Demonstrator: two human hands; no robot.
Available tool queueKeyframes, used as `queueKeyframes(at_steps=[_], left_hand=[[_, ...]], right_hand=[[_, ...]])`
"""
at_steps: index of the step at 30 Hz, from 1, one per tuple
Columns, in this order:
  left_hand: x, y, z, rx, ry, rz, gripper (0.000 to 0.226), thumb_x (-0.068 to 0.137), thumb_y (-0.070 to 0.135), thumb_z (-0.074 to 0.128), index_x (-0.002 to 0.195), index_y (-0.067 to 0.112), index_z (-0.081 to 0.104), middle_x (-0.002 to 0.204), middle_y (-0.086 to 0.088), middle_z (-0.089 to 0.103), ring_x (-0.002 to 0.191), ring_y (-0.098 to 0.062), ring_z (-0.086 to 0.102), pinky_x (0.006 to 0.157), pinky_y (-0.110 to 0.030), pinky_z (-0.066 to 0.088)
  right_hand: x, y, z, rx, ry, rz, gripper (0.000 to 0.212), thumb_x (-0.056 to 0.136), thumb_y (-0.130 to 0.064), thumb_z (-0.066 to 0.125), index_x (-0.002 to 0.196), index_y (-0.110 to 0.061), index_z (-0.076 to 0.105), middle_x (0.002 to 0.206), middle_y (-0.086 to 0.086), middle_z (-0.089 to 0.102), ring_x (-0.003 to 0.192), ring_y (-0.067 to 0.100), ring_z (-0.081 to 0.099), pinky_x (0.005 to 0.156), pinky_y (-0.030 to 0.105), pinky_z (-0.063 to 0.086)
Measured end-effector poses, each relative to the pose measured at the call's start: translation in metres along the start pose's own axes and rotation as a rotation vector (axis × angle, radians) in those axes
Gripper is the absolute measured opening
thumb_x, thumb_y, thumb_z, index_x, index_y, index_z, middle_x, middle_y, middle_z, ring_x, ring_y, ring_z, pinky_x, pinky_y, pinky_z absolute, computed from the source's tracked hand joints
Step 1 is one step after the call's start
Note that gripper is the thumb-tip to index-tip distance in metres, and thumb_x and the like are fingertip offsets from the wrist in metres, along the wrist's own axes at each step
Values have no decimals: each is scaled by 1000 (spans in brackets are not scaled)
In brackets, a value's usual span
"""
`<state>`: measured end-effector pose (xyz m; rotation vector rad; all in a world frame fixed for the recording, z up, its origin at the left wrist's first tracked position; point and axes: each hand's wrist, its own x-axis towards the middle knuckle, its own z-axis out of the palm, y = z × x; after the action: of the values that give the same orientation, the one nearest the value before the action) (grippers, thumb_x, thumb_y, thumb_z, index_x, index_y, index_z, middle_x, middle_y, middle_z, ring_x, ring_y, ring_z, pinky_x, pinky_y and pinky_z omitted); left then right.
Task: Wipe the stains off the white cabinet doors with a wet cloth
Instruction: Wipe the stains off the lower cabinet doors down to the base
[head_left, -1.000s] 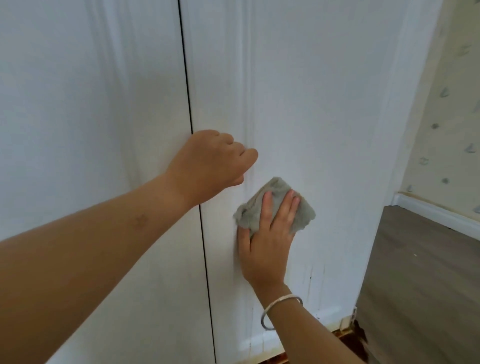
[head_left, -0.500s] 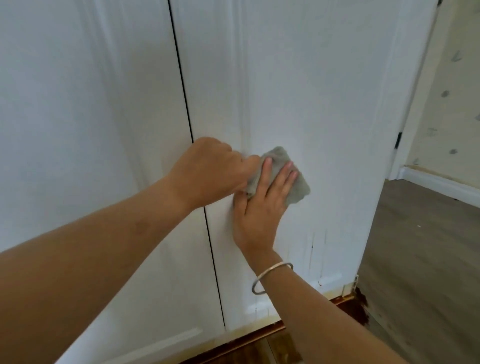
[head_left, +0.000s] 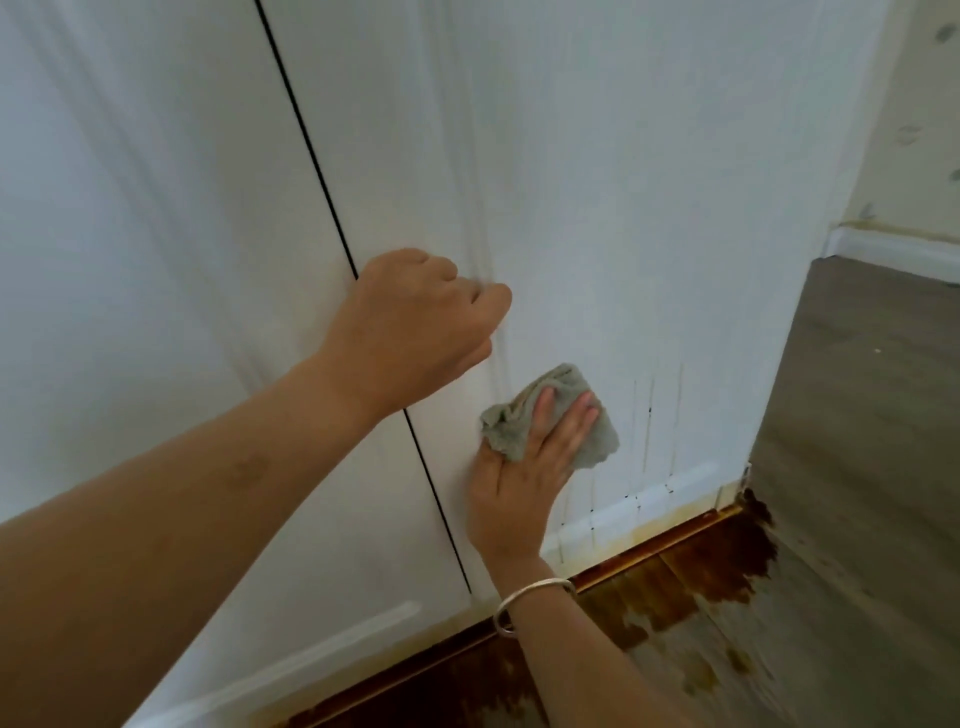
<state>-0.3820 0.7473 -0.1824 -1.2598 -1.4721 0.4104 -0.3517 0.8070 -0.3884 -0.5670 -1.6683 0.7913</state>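
Forearms reach in from the lower edge, yours, with a silver bangle (head_left: 535, 592) on the right wrist. Take the dark seam (head_left: 317, 166) between the two white doors as your marker. Your left hand (head_left: 415, 327) sits right over that seam, fingers curled into a fist against the panels with nothing visible in it. Just right of the seam and lower, your right hand (head_left: 524, 478) lies flat, fingers straight and spread, pressing the cloth (head_left: 600, 444) onto the right door (head_left: 649, 208). The cloth is grey-green, crumpled and bunched, with folds pushing out past your thumb and fingertips.

Farther right of the seam, thin dark drip streaks (head_left: 648, 421) run down the right door to its bottom rail, just beside the cloth but not under it. A yellowish tinge edges the foot of that door. The left door (head_left: 130, 208), left of the seam, looks plain white with a raised moulding.

Below the seam's lower end, a brown blotchy stain (head_left: 717, 566) spreads over the grey floor (head_left: 857, 415). Far right, a white skirting board (head_left: 883, 247) meets patterned wallpaper (head_left: 924, 104).
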Motion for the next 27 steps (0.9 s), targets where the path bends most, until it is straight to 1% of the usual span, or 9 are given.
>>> queueKeyframes(at_steps=[2,6,11,14,16,19,22,25,27], left_hand=[[2,-1,0,31,16,-17,27,69,9,56,57,18,33,43,1,29,43,-18,24,49,-24,18],[1,2,1,41,25,-1,26,70,10,55,56,18,35,41,0,36,44,-18,24,50,-24,18],[4,1,-3,60,-2,-19,27,71,11,56,54,18,36,42,0,33,44,-18,25,51,-24,16],[2,1,-4,63,-20,-25,27,71,11,56,53,17,36,42,-1,33,41,-19,29,48,-23,19],[1,2,-4,60,-24,-34,27,73,12,54,54,16,36,42,-1,36,41,-20,32,48,-23,21],[1,4,-4,50,-22,-37,26,75,12,53,56,15,35,42,-2,39,42,-21,34,49,-23,22],[1,4,-2,54,-3,-38,27,75,11,52,55,15,34,42,-2,37,43,-21,32,48,-24,22],[0,4,1,48,19,-49,27,74,10,51,54,15,33,41,-2,35,43,-21,30,46,-25,23],[1,4,2,44,33,-53,27,74,10,51,54,15,33,41,-2,34,43,-21,29,46,-26,22]], right_hand=[[-11,11,-1,10,-35,13,70,98,-36,36,153,-30,-7,160,12,-10,148,35,-7,119,50,-1],[-41,39,-3,37,-118,131,73,96,-38,36,151,-35,-12,159,2,-22,148,28,-14,118,45,-1],[-74,57,-3,169,-223,499,85,89,-44,41,144,-44,-23,152,-6,-35,144,17,-23,119,48,5],[-78,56,-7,211,-301,626,87,91,-41,48,140,-37,-23,151,-2,-36,144,18,-17,118,37,6],[-78,54,-10,221,-328,673,86,93,-41,49,138,-36,-24,152,1,-36,144,17,-18,115,30,2],[-75,38,-6,263,-332,864,86,97,-40,44,138,-33,-31,153,4,-35,144,20,-25,120,38,-2],[-74,14,0,408,-268,1068,83,101,-31,41,141,-34,-32,154,5,-34,146,22,-18,120,38,4],[-86,-4,1,492,-326,1051,80,101,-32,38,126,-50,-36,152,0,-37,147,22,-13,119,44,13],[-98,-6,-1,528,-356,1043,79,101,-34,40,129,-55,-31,152,-5,-37,148,19,-10,119,40,15]])
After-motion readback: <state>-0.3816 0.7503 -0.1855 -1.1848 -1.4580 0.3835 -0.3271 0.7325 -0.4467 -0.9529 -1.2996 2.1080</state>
